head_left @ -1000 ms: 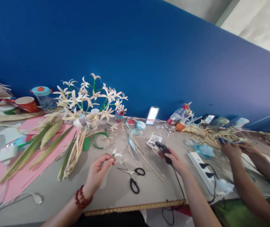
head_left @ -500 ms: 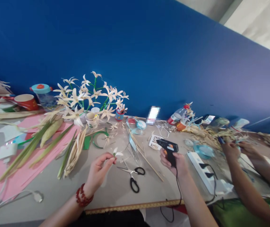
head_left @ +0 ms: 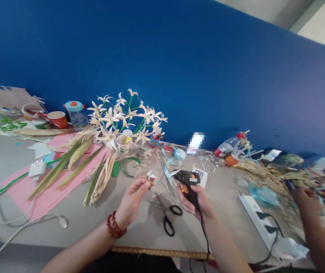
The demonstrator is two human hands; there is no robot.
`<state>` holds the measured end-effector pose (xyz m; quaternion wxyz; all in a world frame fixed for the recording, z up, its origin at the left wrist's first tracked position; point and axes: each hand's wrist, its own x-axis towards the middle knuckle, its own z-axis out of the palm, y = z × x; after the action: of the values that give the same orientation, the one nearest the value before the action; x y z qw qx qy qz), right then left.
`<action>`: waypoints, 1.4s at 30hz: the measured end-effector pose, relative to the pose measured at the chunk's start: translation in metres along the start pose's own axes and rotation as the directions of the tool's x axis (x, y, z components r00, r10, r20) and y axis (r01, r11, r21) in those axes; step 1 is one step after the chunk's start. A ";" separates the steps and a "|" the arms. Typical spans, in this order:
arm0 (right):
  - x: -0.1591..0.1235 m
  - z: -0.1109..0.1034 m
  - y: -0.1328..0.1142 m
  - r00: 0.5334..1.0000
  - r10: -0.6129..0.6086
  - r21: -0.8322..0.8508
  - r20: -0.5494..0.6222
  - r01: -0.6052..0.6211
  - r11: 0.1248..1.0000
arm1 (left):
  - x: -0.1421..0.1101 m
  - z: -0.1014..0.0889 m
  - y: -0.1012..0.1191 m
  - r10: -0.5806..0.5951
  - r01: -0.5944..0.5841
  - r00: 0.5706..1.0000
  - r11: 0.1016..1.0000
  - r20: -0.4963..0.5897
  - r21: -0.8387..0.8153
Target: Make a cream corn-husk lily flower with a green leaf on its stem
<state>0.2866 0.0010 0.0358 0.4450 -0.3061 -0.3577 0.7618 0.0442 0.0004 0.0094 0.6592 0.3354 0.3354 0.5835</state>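
Note:
Between the thumb and fingers of my left hand (head_left: 135,197) is a small white flower (head_left: 151,176) with a bit of green at its base. My right hand (head_left: 198,201) grips a black glue gun (head_left: 189,184) with an orange trigger, its nozzle pointing left toward the flower, with a gap between them. Below and between my hands, black-handled scissors (head_left: 169,214) lie partly spread on the table. Behind them stands a bunch of pale husk flowers (head_left: 128,117) on green stems. Thin sticks and wires (head_left: 169,184) lie behind the glue gun.
Corn husks (head_left: 74,163) lie on pink paper (head_left: 47,197) at left. A white power strip (head_left: 256,216) with plugged-in cords is at right, near blue ribbon (head_left: 264,195). A co-worker's hands (head_left: 307,201) work among husks at far right. A plastic bottle (head_left: 227,146) leans near the wall.
The view has swung left, so most things appear further right. My right hand has brought the glue gun leftward, closer to the flower in my left hand.

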 end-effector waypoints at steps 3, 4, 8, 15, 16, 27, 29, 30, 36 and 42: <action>0.004 0.014 0.013 0.997 0.006 0.110 0.083 -0.015 0.994 | 0.002 0.011 0.005 -0.048 0.051 0.998 0.993 0.040 -0.106; 0.005 0.018 0.017 0.996 0.008 0.119 0.089 -0.019 0.993 | 0.002 0.014 0.006 -0.072 0.080 0.996 0.986 0.061 -0.144; 0.008 0.029 0.023 0.997 0.021 0.069 0.068 -0.026 0.997 | 0.001 0.023 0.009 -0.179 0.223 0.968 0.935 0.177 -0.276; 0.002 0.031 0.018 0.996 -0.064 -0.207 -0.062 0.050 0.977 | 0.004 0.010 0.009 -0.131 0.141 0.989 0.971 0.067 -0.195; 0.000 0.029 0.014 0.988 -0.116 -0.263 -0.104 0.085 0.961 | 0.005 0.002 0.013 -0.072 0.075 0.997 0.990 0.026 -0.122; -0.008 0.011 0.011 0.873 -0.368 -0.419 -0.319 0.218 0.882 | 0.046 -0.095 0.059 0.374 -0.266 0.919 0.355 0.124 0.896; -0.006 0.016 0.018 0.899 -0.328 -0.422 -0.289 0.188 0.887 | 0.047 -0.096 0.059 0.407 -0.266 0.908 0.375 0.100 0.888; -0.005 0.019 0.020 0.906 -0.315 -0.422 -0.284 0.178 0.889 | 0.045 -0.093 0.059 0.418 -0.272 0.904 0.412 0.085 0.870; -0.010 0.045 0.033 0.903 -0.370 -0.488 -0.217 0.227 0.843 | 0.019 -0.047 0.052 0.215 -0.205 0.975 0.780 0.055 0.592; -0.029 0.056 0.035 0.801 -0.596 -0.708 -0.057 0.389 0.590 | 0.002 -0.019 0.038 0.031 -0.044 0.999 0.913 0.039 0.406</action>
<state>0.2385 -0.0525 0.0425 0.5481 -0.4386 -0.6064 0.3735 0.0084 0.0064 0.0305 0.5691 0.4806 0.4323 0.5082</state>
